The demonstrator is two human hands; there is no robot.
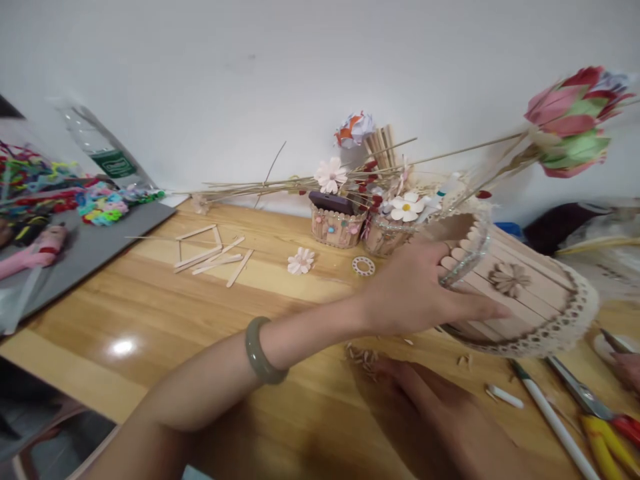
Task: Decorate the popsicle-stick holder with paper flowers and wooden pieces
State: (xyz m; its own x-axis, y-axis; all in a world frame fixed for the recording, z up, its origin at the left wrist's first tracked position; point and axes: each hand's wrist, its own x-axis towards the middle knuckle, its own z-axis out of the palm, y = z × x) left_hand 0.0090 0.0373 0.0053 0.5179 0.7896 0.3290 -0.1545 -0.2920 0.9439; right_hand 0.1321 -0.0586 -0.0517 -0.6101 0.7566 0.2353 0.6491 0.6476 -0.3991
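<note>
My left hand, with a green bangle on its wrist, is closed on the rim of a craft-stick basket. The basket is tilted on its side, raised above the table. It has a lace edge, a silvery band near its mouth and a brown petal-shaped ornament. Paper flowers on long stems show behind the basket's mouth. Below, my right hand is low over the table in shadow. Its fingertips are at a small pale cluster of shavings or petals. Blur hides whether those fingers grip it.
Two small decorated stick baskets stand near the wall, one holding a phone. Loose craft sticks, a pale flower and a ring lie on the table. Scissors and a pen are at right; a bottle is at left.
</note>
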